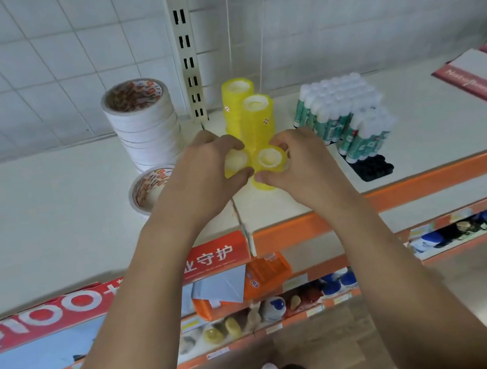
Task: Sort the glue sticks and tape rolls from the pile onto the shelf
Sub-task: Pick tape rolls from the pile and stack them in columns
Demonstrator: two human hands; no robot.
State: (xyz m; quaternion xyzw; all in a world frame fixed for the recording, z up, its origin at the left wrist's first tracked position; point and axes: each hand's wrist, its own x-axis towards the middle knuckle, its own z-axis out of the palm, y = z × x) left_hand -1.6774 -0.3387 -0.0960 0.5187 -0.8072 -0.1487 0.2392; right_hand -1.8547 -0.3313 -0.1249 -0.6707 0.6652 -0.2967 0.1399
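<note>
Two lots of yellow tape sat side by side on the shelf [53, 228], touching or nearly so, just in front of two taller yellow stacks [258, 119]. The left hand [203, 174] had its fingers and thumb curled round the left yellow tape [234, 163]. Its palm hid how many rolls lay beneath the top one. The right hand [299, 166] pinched the right yellow tape [270, 159], a short stack, between thumb and bent fingers. Both grips were narrow and closed on the rolls, and both lots appeared to rest on the shelf, not in the air.

To the left stood the white tape stack [145, 126], leaning a little, with a loose white roll [149, 189] lying flat before it, just beside the left wrist. To the right, the glue sticks [342, 112] stood packed upright, the nearest ones over a black tray [372, 168]. A red notebook [479, 76] lay well apart at the far right.

The risks looked to be ones of crowding. Smooth rolls held only from the sides could slip apart if a short stack were lifted or pushed unevenly. A knuckle moving back could knock the tall yellow stacks, which looked narrow for their height. A left elbow swinging outward could topple the leaning white tape stack. The glue sticks seemed safer, though a sweep of the right hand could tip the front row.
</note>
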